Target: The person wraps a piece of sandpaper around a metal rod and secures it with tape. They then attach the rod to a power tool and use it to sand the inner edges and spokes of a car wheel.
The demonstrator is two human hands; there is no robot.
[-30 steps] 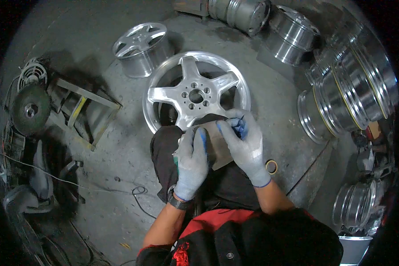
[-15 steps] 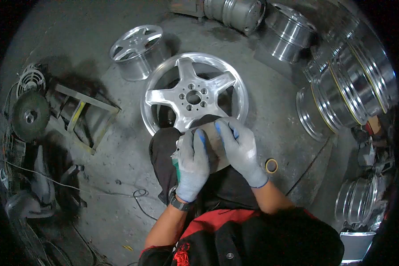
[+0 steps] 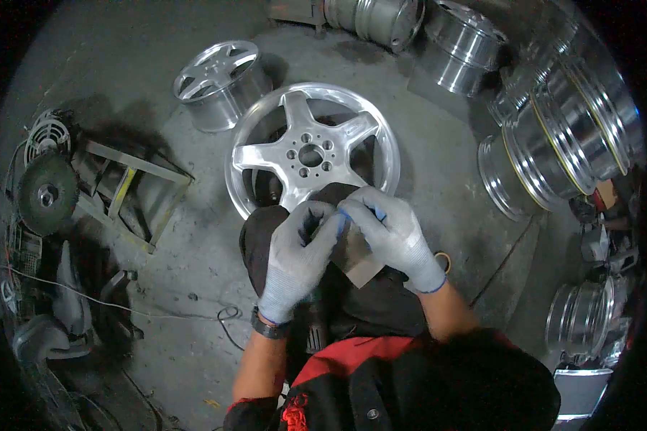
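A grey-brown sheet that looks like sandpaper [image 3: 359,263] hangs between my gloved hands above my lap. My right hand [image 3: 394,231] is closed on its upper part, thumb and fingers pinched together. My left hand [image 3: 302,248] is closed too, its thumb and fingertips meeting the right fingertips at the sheet's top edge. Both gloves are light grey with blue patches at the fingertips. Below my left hand, a dark power tool [image 3: 316,334] lies partly hidden between my legs. Just beyond my knees, a polished five-spoke alloy wheel [image 3: 310,154] lies face up.
Another wheel [image 3: 223,86] stands behind it, to the left. Stacked rims [image 3: 546,151] line the right side. On the left are a metal frame [image 3: 136,169], a round disc on a machine [image 3: 48,194] and a cable [image 3: 122,303]. A tape roll [image 3: 447,263] lies beside my right wrist.
My left hand has turned and moved slightly left, its fingertips now meeting the right ones. The sheet has shifted, one corner now pointing down towards me. The green part by my left hand is largely covered.
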